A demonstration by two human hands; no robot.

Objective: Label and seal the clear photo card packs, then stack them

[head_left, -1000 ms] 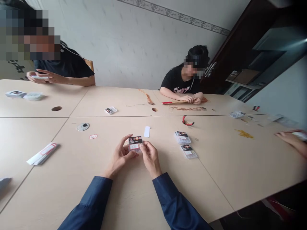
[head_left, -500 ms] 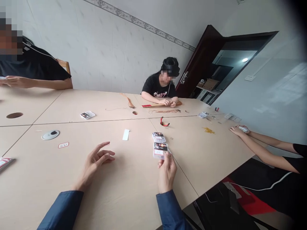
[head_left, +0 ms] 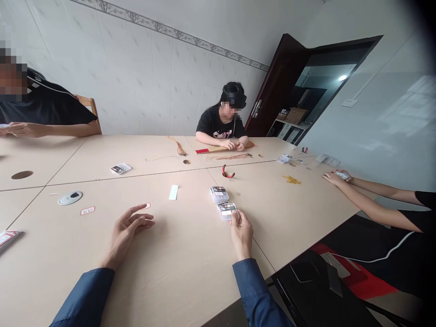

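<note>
My right hand (head_left: 241, 231) rests at the near pile of small clear packets (head_left: 226, 210), its fingertips on the top packet, which lies flat on the pile. A second pile of packets (head_left: 219, 194) sits just beyond it. My left hand (head_left: 129, 227) hovers open over the beige table (head_left: 177, 254), fingers spread, holding nothing. A small red-edged label (head_left: 87, 210) and a white paper strip (head_left: 173, 192) lie ahead of it.
Three other people sit round the table: one at far left, one across handling orange cords (head_left: 229, 156), one at right with hands on a packet (head_left: 341, 175). Red pliers (head_left: 227, 172), a round grey cap (head_left: 70, 198), another packet (head_left: 120, 168) and yellow bits (head_left: 291, 180) lie about.
My right hand carried the packet from between both hands to the right and lowered it onto the near pile. My left hand let go and stayed open. The view swung right.
</note>
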